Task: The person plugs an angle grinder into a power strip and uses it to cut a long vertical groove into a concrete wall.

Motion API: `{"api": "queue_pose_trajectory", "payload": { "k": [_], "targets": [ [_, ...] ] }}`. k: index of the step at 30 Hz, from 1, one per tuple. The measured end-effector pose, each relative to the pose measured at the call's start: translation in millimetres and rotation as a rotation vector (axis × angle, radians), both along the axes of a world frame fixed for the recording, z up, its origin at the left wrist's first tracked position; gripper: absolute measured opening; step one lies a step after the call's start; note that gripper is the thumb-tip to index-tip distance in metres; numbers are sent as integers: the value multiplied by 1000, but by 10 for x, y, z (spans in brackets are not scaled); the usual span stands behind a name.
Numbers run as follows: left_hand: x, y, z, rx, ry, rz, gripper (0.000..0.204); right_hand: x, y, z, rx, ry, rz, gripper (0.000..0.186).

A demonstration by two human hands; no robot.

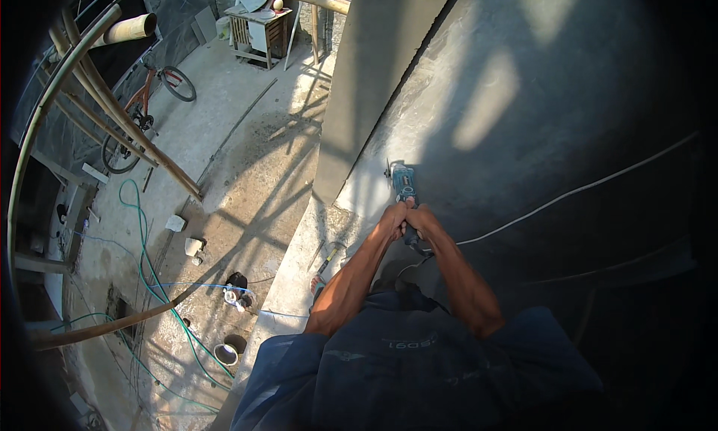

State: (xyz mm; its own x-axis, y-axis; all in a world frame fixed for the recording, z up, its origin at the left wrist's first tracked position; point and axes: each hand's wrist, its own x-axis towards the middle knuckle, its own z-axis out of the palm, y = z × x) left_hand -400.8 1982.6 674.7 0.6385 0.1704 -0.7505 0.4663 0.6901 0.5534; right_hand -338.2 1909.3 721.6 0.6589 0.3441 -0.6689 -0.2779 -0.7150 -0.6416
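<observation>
Both my hands are wrapped round a teal angle grinder [404, 179] straight ahead of me. My left hand [393, 220] closes on its body from the left, and my right hand [420, 218] grips from the right, close against the left. The grinder's disc [388, 169] stands on edge at the left of its head, by the grey concrete surface [441, 161]. Whether it touches the concrete I cannot tell. A dark, straight gap [404, 79] runs through the concrete, up and to the right. The grinder's dark rear end [413, 240] shows below my hands.
A pale cable [553, 200] crosses the surface on my right. A slim tool [327, 260] lies by my left forearm. On the lower ground at left are a bicycle [140, 105], bamboo poles [123, 109], a green hose [142, 236], a bucket [225, 354] and a wooden stand [258, 34].
</observation>
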Motion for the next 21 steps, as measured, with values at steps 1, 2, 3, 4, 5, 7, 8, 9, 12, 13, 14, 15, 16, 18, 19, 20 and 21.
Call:
{"api": "queue_pose_trajectory", "payload": {
  "k": [1, 2, 3, 4, 5, 7, 8, 9, 12, 13, 14, 15, 16, 18, 19, 20, 21],
  "targets": [
    [-17, -5, 14, -1, -1, -1, 46, -9, 17, 54, -18, 7, 19, 27],
    [-9, -15, 47, -17, -8, 1, 47, -13, 18, 138, -35, 10, 33, 28],
    [-14, 18, 56, -29, -11, 14, 47, -60, 63, 247, -29, 6, 39, 28],
    [-13, 47, 67, -24, -15, 20, 47, -114, 105, 361, -71, -25, 43, 29],
    [-14, 27, 79, -19, -4, 18, 48, -149, 103, 421, -119, -54, 40, 29],
    [-19, 28, 101, -14, 3, 19, 49, -109, 108, 400, -109, -49, 58, 29],
    [-33, 45, 133, -7, -8, 15, 49, -97, 107, 389, -100, -35, 75, 29],
    [-48, 52, 172, 0, -19, 13, 50, -98, 103, 375, -103, -33, 77, 29],
    [-58, 34, 264, -17, -40, 31, 50, -85, 77, 320, -117, -61, 46, 27],
    [-60, 20, 288, -16, -39, 32, 50, -26, 17, 230, -56, -38, 37, 26],
    [-68, 19, 334, -9, -33, 14, 50, -1, -1, 192, 8, -16, 30, 25],
    [-72, 15, 373, -2, -27, -6, 50, 20, -15, 147, 11, -16, 31, 25],
    [-43, -1, 332, 1, -28, -6, 50, 47, -36, 102, 37, -4, 18, 22],
    [-22, -1, 212, 6, -55, 100, 49, 19, 17, 136, 66, 12, 29, 20],
    [-27, 20, 148, 9, -54, 112, 49, 10, 48, 158, 80, 23, 55, 17],
    [-10, 47, 152, -6, -76, 111, 49, 39, 59, 198, 97, 27, 76, 15],
    [12, 65, 164, -20, -99, 111, 48, 39, 28, 198, 101, 22, 82, 15]
  ]
}}
